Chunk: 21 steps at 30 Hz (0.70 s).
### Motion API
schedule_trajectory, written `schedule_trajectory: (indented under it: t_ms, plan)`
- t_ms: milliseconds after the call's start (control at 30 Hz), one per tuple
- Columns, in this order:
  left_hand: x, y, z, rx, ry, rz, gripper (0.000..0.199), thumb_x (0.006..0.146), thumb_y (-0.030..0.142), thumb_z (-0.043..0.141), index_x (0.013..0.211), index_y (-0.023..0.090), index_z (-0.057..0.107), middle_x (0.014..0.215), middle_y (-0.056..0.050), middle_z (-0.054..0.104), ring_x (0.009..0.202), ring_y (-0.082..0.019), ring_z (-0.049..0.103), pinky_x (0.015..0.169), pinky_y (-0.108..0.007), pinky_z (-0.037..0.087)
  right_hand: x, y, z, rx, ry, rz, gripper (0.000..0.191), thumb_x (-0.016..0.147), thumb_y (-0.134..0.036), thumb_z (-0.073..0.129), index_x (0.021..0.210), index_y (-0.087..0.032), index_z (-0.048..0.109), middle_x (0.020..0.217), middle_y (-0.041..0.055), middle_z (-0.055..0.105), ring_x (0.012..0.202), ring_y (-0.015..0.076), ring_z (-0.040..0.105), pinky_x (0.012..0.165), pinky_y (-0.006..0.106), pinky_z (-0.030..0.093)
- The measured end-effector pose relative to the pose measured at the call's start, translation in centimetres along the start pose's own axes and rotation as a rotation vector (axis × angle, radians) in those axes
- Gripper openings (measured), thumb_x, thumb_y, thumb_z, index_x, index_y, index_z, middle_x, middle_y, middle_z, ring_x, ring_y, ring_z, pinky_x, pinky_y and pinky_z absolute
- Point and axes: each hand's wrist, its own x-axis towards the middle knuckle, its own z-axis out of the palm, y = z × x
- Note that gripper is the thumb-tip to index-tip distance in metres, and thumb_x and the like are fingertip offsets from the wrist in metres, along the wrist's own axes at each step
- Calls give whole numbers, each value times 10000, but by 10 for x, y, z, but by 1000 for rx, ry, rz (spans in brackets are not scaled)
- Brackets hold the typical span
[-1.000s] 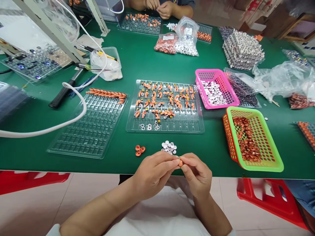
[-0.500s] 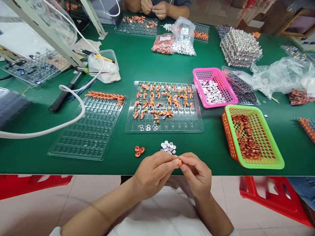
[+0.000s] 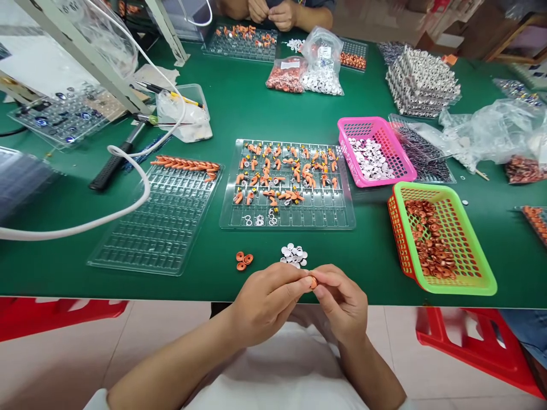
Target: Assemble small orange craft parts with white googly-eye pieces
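Both my left hand (image 3: 269, 302) and my right hand (image 3: 342, 302) pinch one small orange piece (image 3: 313, 282) between their fingertips, at the table's front edge. Just behind my fingers lies a pile of white discs (image 3: 294, 254). To its left sit several orange cup-shaped pieces (image 3: 243, 261). Beyond is a clear tray (image 3: 316, 217) holding curved orange parts and some white rings. At the left, another clear tray (image 3: 141, 239) has a row of orange pieces along its far edge. On the right stand a pink basket (image 3: 344, 132) of white discs and a green basket (image 3: 482, 273) of copper-orange pieces.
A white cable (image 3: 77, 230) loops over the left side near a hammer (image 3: 111, 165). Filled plastic bags (image 3: 323, 57) lie farther back, beside stacked white trays (image 3: 421, 82). Another person's hands (image 3: 271, 14) work across the table. Red stools (image 3: 478, 347) stand below.
The view has shifted slightly, so the table's objects appear a little farther right. My hands keep nearly the same pose around the orange piece.
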Motion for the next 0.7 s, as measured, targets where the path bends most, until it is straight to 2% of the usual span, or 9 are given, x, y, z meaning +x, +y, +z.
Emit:
schedule_trajectory:
  t_ms: [367, 700]
  plan:
    - [-2, 0, -1, 7, 12, -12, 320, 941, 62, 543, 1239, 170, 588, 1012, -104, 747, 908, -173, 693, 733, -286, 593, -3, 3, 0, -21, -2, -20, 327, 918, -96, 616, 1169, -284, 711, 997, 68, 721, 912, 201, 671, 744, 333, 592]
    - [-1, 0, -2, -48, 13, -43, 296, 939, 56, 549, 1199, 182, 614, 1021, -95, 745, 882, -164, 691, 719, -278, 581, -2, 2, 1, 37, -6, 20, 283, 922, -145, 641, 1150, -291, 723, 968, 74, 716, 892, 207, 678, 723, 343, 603]
